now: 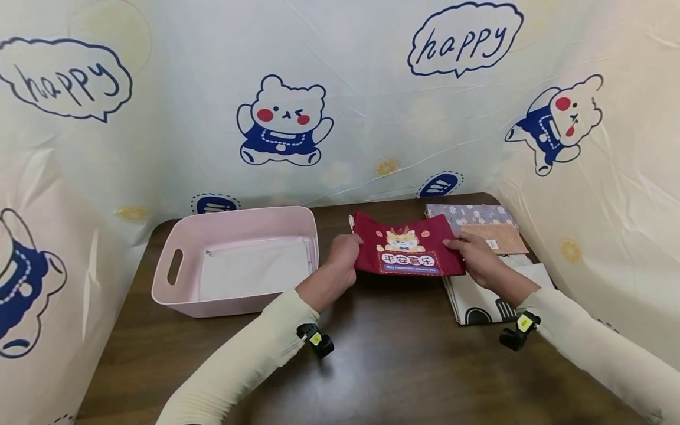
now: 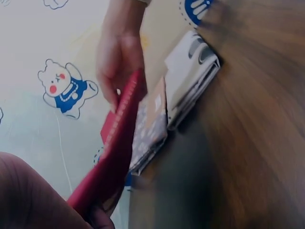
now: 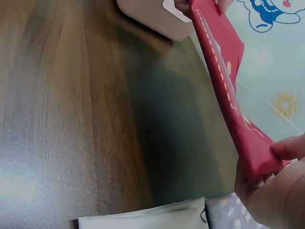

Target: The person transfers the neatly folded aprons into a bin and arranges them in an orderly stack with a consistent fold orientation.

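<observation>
Both hands hold up a folded red cloth [image 1: 366, 236] with a cartoon animal and writing printed on its front, above the dark wooden table. My left hand [image 1: 340, 262] grips its left edge, and my right hand [image 1: 475, 257] pinches the right edge between thumb and fingers. Between them the top edge of the cloth sags. In the right wrist view, the thumb of the right hand [image 3: 281, 183] lies on the red cloth [image 3: 221, 81], with fingers behind it. Part of the left hand [image 2: 33, 195] shows at the cloth's near end in the left wrist view.
Left of the hands stands a pink basket [image 1: 234, 306] with a folded white cloth [image 1: 255, 268] inside. At the right lie a purple-grey floral cloth [image 1: 446, 213], a small orange-brown cloth [image 1: 504, 237] and a white cloth with black print [image 1: 536, 274]. Patterned sheets [image 1: 366, 106] surround the table.
</observation>
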Demonstrator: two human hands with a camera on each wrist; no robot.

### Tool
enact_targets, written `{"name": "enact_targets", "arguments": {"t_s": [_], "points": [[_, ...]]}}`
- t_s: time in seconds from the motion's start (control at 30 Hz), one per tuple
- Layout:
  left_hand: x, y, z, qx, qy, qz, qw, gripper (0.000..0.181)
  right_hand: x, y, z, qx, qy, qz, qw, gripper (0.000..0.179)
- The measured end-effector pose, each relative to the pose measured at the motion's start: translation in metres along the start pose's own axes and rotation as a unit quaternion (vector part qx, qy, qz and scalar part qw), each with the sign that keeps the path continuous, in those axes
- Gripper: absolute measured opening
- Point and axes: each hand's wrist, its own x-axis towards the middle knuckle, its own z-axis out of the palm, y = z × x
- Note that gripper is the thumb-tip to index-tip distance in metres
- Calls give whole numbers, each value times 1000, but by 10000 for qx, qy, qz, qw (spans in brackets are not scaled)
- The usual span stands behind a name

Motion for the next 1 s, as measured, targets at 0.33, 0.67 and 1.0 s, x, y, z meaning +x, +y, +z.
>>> {"name": "enact_targets", "arguments": {"t_s": [0.33, 0.67, 1.0], "points": [[-6, 15, -9, 716, -148, 255, 9970, 32, -12, -14, 0, 327, -327, -117, 9989, 56], [-17, 33, -22, 912, -312, 302, 9949, 33, -22, -28, 2, 448, -445, -212, 9978, 61], [-28, 55, -45, 1300, -414, 81, 9906, 38, -29, -35, 11, 650, -684, -356, 9949, 60]]}}
